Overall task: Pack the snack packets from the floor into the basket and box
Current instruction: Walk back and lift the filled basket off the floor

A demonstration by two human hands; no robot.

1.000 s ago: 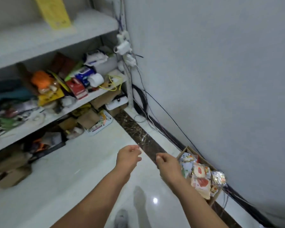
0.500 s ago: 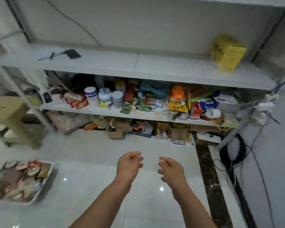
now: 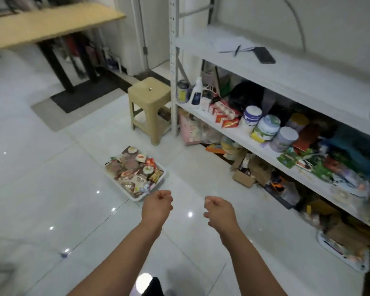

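On the glossy white tiled floor (image 3: 51,189), the white rectangular plastic basket (image 3: 135,198) is set for easy filling; colourful foil snack packets (image 3: 137,169) are heaped inside it. Just short of the basket, the left hand (image 3: 157,205) and right hand (image 3: 219,210) are held loosely curled, grip released, apparently empty.

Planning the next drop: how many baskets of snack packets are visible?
1: the white basket on the floor, just ahead of the left hand, near the beige stool. Others may be hidden under the shelves.
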